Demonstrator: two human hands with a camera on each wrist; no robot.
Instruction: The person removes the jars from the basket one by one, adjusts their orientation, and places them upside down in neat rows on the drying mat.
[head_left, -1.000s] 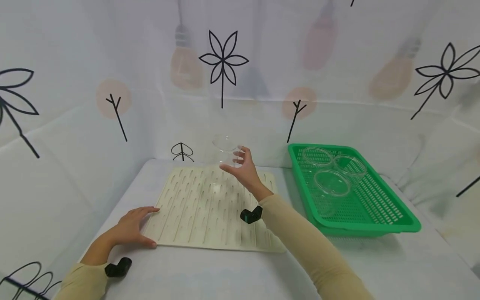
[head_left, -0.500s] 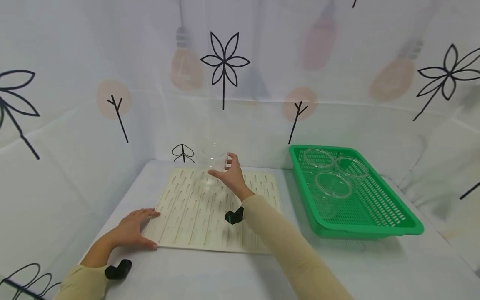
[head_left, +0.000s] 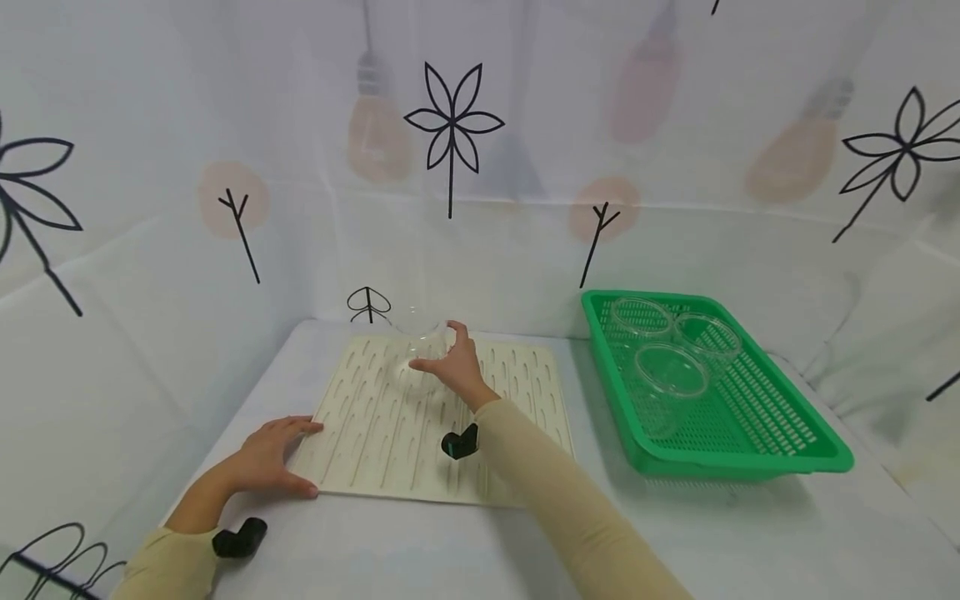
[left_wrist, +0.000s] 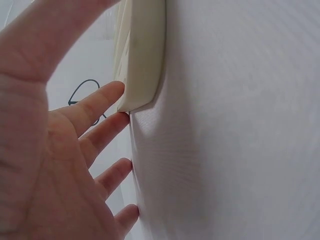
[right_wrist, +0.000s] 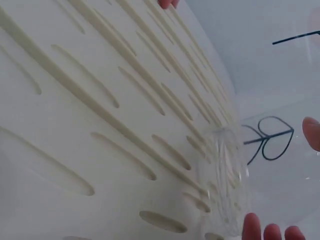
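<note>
The white-covered bench (head_left: 360,550) is taken up at its right by a green slotted basket (head_left: 742,464), in which three clear round containers (head_left: 670,371) are held, grouped toward the far left part. A cream ridged mat (head_left: 375,458) is laid left of the basket. The right arm, sleeved in beige, is extended from the near right across the mat. The right hand (head_left: 456,367) is curved round a clear container (head_left: 417,340), pinched between thumb and fingers over the mat's far part; whether its base is resting there cannot be told. The left hand (head_left: 270,458) is placed at the mat's left side, its fingers spread, the edge being touched by the index finger and the thumb being set at the near left corner.
</note>
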